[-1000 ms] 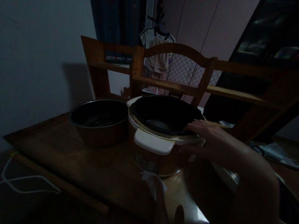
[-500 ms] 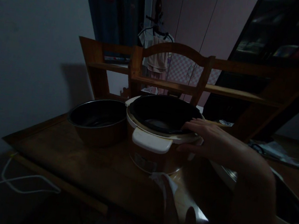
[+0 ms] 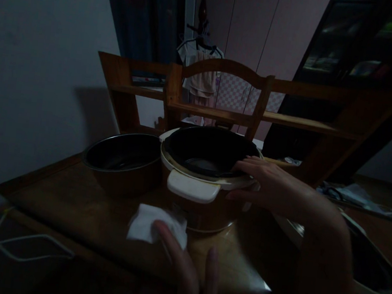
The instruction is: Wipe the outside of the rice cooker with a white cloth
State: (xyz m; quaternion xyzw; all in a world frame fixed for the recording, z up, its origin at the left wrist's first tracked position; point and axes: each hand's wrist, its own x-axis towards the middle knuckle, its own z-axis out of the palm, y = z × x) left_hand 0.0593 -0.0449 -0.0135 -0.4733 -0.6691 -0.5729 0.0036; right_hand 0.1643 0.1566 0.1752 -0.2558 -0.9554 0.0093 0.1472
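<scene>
Pot [image 3: 124,172] beside cooker [image 3: 194,187] (close), wooden shelf [image 3: 208,113] behind

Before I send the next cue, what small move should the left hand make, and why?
I'd probably have the left hand press the white cloth to the lower wall of the cooker: the cloth shows close by, contact unclear, and the right hand has its fingers over the rim, which should steady it.
</scene>
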